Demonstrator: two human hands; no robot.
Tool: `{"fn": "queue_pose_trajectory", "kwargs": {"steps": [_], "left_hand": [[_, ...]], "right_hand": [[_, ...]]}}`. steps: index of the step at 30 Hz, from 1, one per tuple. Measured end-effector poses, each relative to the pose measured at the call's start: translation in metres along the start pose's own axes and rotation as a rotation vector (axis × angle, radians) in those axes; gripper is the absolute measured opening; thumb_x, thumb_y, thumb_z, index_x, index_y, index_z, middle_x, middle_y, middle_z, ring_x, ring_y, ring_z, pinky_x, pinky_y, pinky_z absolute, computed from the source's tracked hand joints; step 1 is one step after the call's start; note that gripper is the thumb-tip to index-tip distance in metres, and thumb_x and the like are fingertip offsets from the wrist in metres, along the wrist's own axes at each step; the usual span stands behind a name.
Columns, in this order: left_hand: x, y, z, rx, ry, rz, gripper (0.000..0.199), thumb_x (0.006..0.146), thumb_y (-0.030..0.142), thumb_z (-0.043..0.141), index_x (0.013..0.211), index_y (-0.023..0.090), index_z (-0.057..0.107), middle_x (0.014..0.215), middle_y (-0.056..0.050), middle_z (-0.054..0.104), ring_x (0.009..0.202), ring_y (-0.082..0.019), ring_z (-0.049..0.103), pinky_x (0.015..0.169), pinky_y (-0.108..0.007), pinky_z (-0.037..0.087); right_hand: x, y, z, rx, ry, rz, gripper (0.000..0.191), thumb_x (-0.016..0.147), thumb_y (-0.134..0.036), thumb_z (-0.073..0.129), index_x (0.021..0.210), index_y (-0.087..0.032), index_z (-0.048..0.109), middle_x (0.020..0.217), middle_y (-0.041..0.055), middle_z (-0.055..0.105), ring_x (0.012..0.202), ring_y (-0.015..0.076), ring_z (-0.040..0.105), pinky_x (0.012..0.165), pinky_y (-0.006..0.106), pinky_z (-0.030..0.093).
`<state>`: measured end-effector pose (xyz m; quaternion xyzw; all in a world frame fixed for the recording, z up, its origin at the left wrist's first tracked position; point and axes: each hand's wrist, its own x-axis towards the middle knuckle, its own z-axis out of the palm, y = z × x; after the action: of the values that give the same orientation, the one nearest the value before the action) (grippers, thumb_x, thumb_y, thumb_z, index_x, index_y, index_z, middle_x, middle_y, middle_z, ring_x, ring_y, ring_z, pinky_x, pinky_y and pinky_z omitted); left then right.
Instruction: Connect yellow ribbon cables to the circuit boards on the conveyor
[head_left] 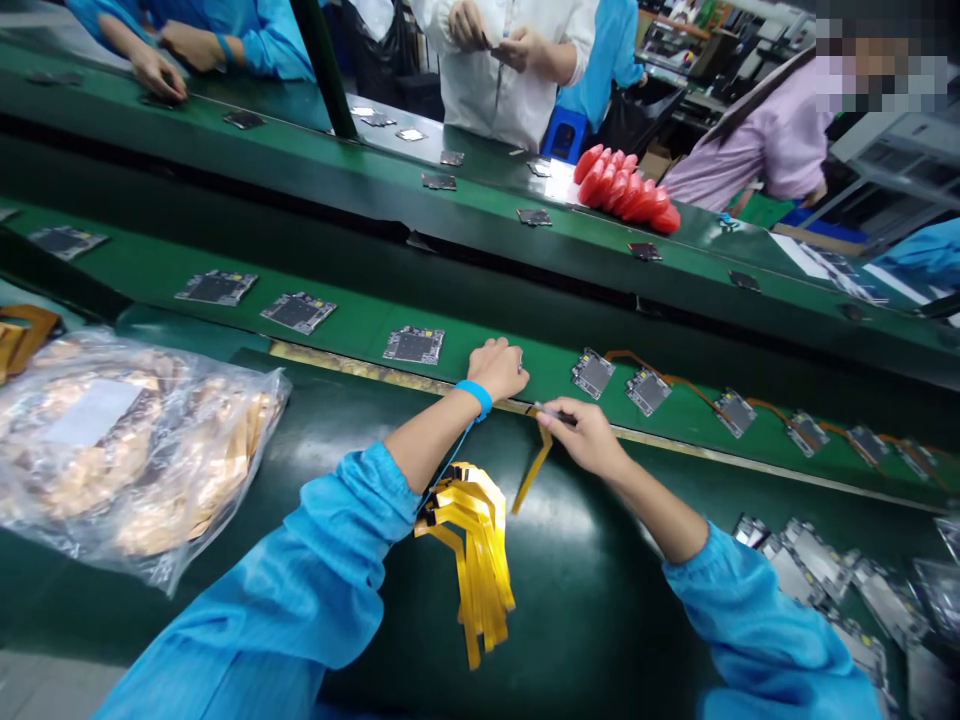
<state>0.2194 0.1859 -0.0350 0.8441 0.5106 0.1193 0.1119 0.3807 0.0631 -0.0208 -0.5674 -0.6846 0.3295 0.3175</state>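
Observation:
My right hand (589,435) pinches a thin grey piece that looks like a circuit board (556,413) seen edge-on. A yellow flex cable (532,475) hangs down from its left end. Over the green belt, my left hand (499,370) is closed with its fingers curled; anything inside it is hidden. It wears a blue wrist strap. Just left of it lies a circuit board (414,345). Below my left wrist, a fanned pile of yellow flex cables (476,560) rests on the dark green worktop (600,600).
A clear plastic bag of flex cables (127,450) lies left. Boards joined to orange cables (649,390) line the belt (517,330) at right. Several loose boards (814,550) are piled near my right sleeve. Across the line, co-workers stand near red pouches (622,190).

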Motion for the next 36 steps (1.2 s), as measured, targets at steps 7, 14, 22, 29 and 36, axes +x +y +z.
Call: {"fn": "queue_pose_trajectory", "kwargs": {"steps": [7,14,22,29,36], "left_hand": [[0.002,0.009,0.0,0.024,-0.035,0.0,0.016,0.086,0.026,0.059,0.088,0.017,0.073,0.098,-0.015,0.068,0.101,-0.032,0.063,0.076,-0.04,0.053],[-0.014,-0.005,-0.003,-0.076,-0.005,0.145,0.013,0.087,0.019,0.057,0.08,0.02,0.067,0.091,-0.009,0.065,0.093,-0.026,0.06,0.081,-0.038,0.051],[-0.026,-0.008,0.005,-0.104,0.048,0.285,0.017,0.082,0.013,0.055,0.089,0.018,0.07,0.102,-0.011,0.062,0.097,-0.027,0.054,0.091,-0.042,0.049],[-0.028,-0.004,0.008,-0.125,0.057,0.32,0.017,0.082,0.011,0.055,0.088,0.018,0.069,0.105,-0.011,0.062,0.101,-0.027,0.052,0.092,-0.042,0.049],[-0.029,0.0,0.007,-0.138,0.04,0.335,0.02,0.081,0.01,0.055,0.092,0.018,0.07,0.106,-0.011,0.062,0.104,-0.028,0.052,0.094,-0.043,0.049]], "right_hand": [[0.039,0.043,-0.02,0.005,0.062,0.098,0.036,0.09,-0.049,0.062,0.097,-0.015,0.074,0.088,0.0061,0.076,0.08,0.0209,0.068,0.076,0.032,0.053],[0.07,0.055,-0.009,-0.171,0.098,0.221,0.02,0.089,-0.034,0.065,0.089,-0.018,0.076,0.086,0.005,0.078,0.08,0.0197,0.07,0.074,0.027,0.05],[0.073,0.056,-0.014,-0.294,0.071,0.283,0.021,0.09,-0.036,0.064,0.091,-0.021,0.078,0.086,0.0031,0.078,0.076,0.0188,0.067,0.067,0.025,0.046],[0.071,0.064,-0.019,-0.268,0.086,0.261,0.02,0.089,-0.037,0.067,0.088,-0.02,0.078,0.084,0.0035,0.078,0.077,0.0182,0.068,0.071,0.025,0.049],[0.067,0.065,-0.025,-0.293,0.087,0.29,0.019,0.088,-0.035,0.066,0.088,-0.02,0.079,0.084,0.0041,0.078,0.08,0.0196,0.069,0.072,0.026,0.049]]}}
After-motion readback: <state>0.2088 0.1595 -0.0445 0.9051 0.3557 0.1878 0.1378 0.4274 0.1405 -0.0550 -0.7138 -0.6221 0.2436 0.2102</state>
